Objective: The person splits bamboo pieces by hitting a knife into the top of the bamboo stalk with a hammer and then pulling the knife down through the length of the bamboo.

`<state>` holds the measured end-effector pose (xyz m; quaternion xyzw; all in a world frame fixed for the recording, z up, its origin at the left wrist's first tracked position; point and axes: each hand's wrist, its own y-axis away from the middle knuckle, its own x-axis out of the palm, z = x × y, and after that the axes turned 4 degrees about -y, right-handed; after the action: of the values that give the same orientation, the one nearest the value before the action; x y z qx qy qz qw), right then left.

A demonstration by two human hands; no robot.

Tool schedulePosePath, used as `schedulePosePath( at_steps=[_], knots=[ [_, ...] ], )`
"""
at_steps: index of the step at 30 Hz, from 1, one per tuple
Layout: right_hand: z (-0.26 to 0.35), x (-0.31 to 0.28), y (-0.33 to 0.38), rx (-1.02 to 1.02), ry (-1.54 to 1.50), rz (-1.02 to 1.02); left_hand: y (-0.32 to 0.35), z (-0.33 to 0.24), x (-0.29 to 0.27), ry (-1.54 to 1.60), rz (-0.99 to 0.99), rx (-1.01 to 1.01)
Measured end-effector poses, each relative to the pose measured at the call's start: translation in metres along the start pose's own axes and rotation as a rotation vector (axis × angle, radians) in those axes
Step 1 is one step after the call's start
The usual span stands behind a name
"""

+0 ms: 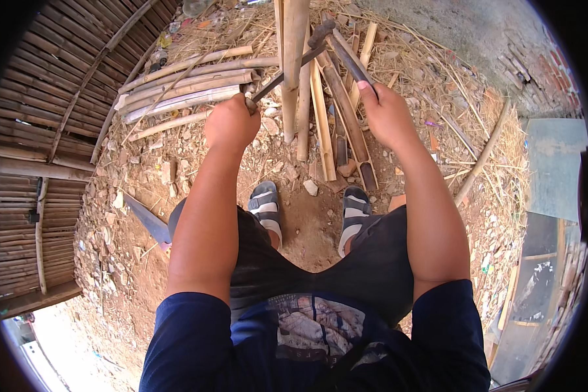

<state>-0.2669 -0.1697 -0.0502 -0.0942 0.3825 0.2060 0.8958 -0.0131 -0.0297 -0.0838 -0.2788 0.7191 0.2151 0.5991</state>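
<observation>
Upright in front of me stands a bamboo pole (295,55), split at its upper part. My left hand (233,123) is closed round the handle of a long knife (269,87). Its dark blade slants up to the right across the pole and seems lodged in the split; the tip shows on the far side. In my right hand (389,114) is a hammer (351,59), gripped by its dark handle. The hammer's head (321,32) is at the blade's tip; whether they touch I cannot tell.
Several bamboo poles (183,91) lie stacked at left. Split bamboo halves (321,124) lie beyond my sandalled feet, on stony ground. A saw-like blade (147,219) rests near my left knee. A bamboo wall (39,98) stands left, a rough masonry wall (490,39) at far right.
</observation>
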Motion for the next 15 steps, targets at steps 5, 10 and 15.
schedulePosePath(
  at_steps=[5,10,15],
  knots=[
    [0.022,-0.027,0.020,-0.189,-0.177,-0.208,0.002,0.010,0.004,-0.002,-0.024,0.011],
    [0.000,-0.003,0.008,-0.135,0.023,-0.079,0.002,0.004,0.000,-0.003,0.005,-0.018],
    [0.001,-0.004,0.001,0.053,0.092,0.030,-0.004,0.012,-0.004,-0.013,0.028,-0.021]
  ],
)
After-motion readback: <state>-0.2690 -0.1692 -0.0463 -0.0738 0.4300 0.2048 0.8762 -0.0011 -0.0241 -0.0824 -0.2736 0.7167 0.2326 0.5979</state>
